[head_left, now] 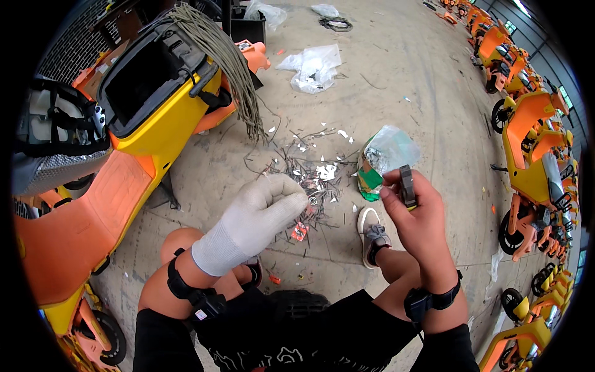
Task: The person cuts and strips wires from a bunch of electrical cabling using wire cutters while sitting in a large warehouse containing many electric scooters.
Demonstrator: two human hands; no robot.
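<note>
Head view, and I am looking straight down past two bent knees at a concrete floor (347,266). On my right side, the bare right hand (423,214) has its grip closed on a small dark tool (406,186), which stands nearly upright between thumb and fingers; most of its lower end is hidden, so I cannot tell its kind. The left hand (254,217), in a pale knitted glove, has its fingers curled narrow with the thumb laid against them (whether something tiny is pinched in there, I cannot tell).

Beyond the gloved hand I see a scrap pile (291,166) of dark strips and white shards spread over the concrete, with a red scrap (300,232) at its near edge. A clear and green bag (370,180) sits to the right of the pile, just past the bare fingers; from this angle I cannot say whether they touch it. Nearer me is a grey shoe (375,232).

Over to the left, a yellow and orange scooter (167,133) shows its dark compartment uncovered, a bundle of grey cable (232,68) draped over its end. Crumpled clear plastic (313,68) lies farther off, and more scooters (530,149) line the right.
</note>
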